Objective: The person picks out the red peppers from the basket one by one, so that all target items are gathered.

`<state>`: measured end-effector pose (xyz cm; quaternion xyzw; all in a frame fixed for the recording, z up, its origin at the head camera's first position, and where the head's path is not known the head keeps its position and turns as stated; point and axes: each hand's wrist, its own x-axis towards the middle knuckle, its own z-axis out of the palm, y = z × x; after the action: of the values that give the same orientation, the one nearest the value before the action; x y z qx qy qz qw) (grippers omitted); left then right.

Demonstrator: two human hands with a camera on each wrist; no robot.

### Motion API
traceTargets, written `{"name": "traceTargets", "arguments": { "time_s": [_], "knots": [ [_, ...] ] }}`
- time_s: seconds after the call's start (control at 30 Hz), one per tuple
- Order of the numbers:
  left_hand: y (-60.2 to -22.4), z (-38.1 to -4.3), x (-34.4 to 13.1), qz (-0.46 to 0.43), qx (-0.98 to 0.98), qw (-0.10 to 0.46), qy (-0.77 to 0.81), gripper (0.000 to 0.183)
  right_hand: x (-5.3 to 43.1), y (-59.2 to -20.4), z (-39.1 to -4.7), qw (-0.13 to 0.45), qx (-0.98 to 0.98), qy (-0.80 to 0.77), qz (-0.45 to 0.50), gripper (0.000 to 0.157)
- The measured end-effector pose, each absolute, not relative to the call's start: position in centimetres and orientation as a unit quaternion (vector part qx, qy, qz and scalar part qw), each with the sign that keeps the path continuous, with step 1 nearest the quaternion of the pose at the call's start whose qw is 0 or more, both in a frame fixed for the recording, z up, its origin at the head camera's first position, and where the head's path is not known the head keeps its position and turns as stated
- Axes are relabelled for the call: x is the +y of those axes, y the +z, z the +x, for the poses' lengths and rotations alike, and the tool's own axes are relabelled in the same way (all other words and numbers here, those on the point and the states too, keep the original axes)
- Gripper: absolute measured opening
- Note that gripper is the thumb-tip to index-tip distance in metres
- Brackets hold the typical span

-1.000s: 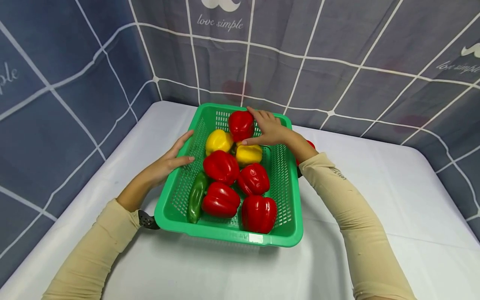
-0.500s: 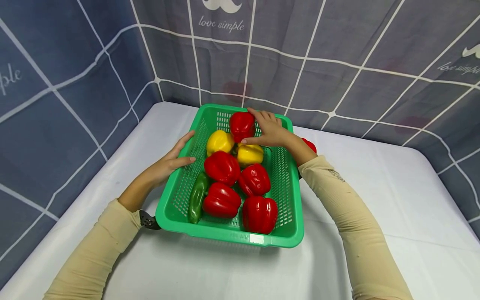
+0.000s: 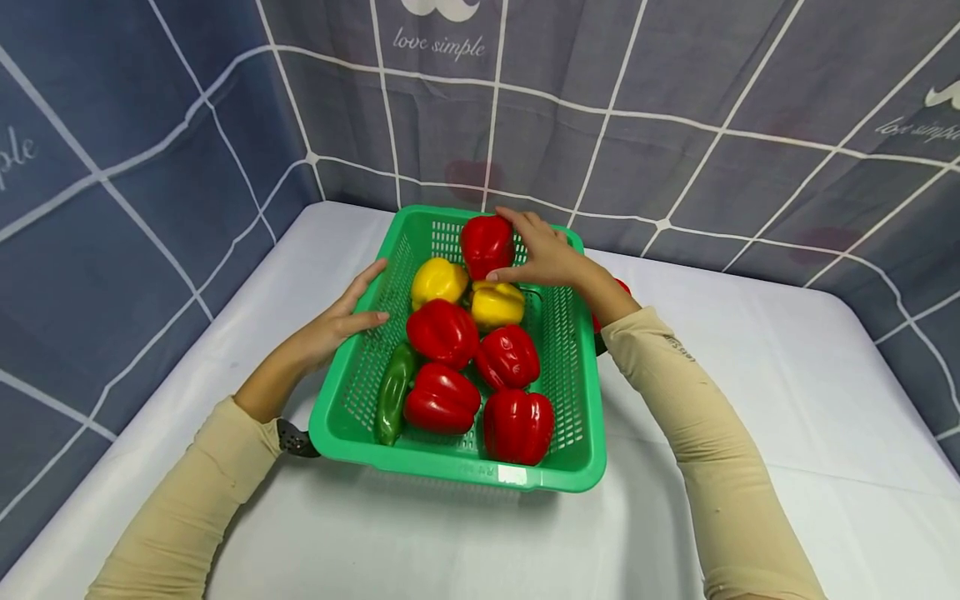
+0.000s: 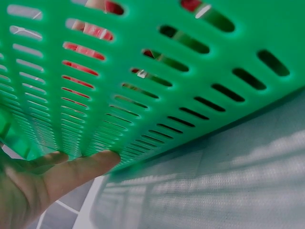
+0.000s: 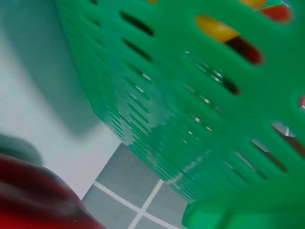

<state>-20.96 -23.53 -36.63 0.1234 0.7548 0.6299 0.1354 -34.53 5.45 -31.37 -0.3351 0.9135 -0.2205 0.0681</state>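
Observation:
A green plastic basket (image 3: pixel 461 475) on the table holds red bell peppers, two yellow bell peppers and a long green cucumber (image 3: pixel 393 392). At its far end, my right hand (image 3: pixel 543 254) grips a red bell pepper (image 3: pixel 487 246), fingers along its far right side and thumb near its lower edge. Just below that thumb lies a yellow bell pepper (image 3: pixel 497 307). My left hand (image 3: pixel 330 333) rests against the basket's left side with straight fingers; in the left wrist view its thumb (image 4: pixel 86 171) lies along the slotted wall. The right wrist view shows no hand.
Outside the basket's right side, partly hidden by the right forearm, lies another red bell pepper (image 5: pixel 38 195). A white cloth covers the table (image 3: pixel 750 375). Grey checked curtains (image 3: pixel 562 150) stand close behind and along the left.
The red bell pepper in my right hand has shifted slightly up and right, and the hand has moved with it. My left hand and the basket hold their places.

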Motion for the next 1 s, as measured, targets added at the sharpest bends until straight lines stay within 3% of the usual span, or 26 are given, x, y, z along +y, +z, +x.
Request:
{"name": "traceTargets", "arguments": {
  "time_s": [1.0],
  "knots": [
    [-36.1, -20.7, -23.5, 0.126, 0.744, 0.152, 0.638, 0.073, 9.7, -28.9, -33.7, 0.064, 0.911, -0.283, -0.292, 0.099]
  ]
}}
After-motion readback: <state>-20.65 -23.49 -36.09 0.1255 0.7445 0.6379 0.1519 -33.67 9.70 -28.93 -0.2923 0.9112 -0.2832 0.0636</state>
